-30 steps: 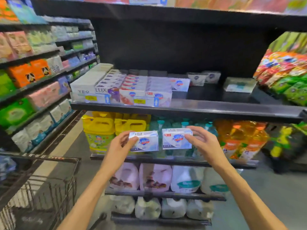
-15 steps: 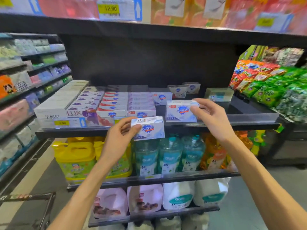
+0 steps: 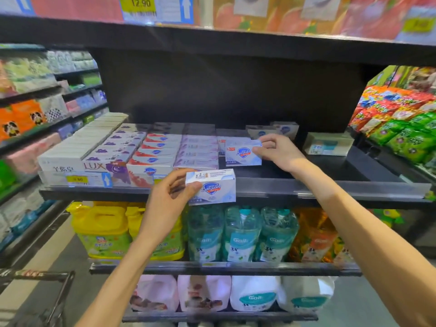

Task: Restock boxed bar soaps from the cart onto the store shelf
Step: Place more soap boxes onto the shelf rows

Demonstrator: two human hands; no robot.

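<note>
black shelf (image 3: 318, 188), rows of soap boxes (image 3: 151, 152)

Directly beneath the soap level, yellow detergent jugs (image 3: 101, 232) stand at about 7 o'clock, with clear teal refill pouches (image 3: 240, 234) just beside them toward 6 o'clock and orange pouches (image 3: 316, 239) next along toward 5 o'clock. One level lower, pink-and-white jugs (image 3: 179, 293) sit beside white jugs with teal labels (image 3: 280, 295). At 3 o'clock hang red and green snack bags (image 3: 401, 123). At 9 o'clock a side aisle holds orange packs (image 3: 18, 119) and pale tissue packs (image 3: 63, 60), blurred. At 12 o'clock a yellow price tag reading 12.90 (image 3: 140, 3) is fixed to the top edge.
</note>
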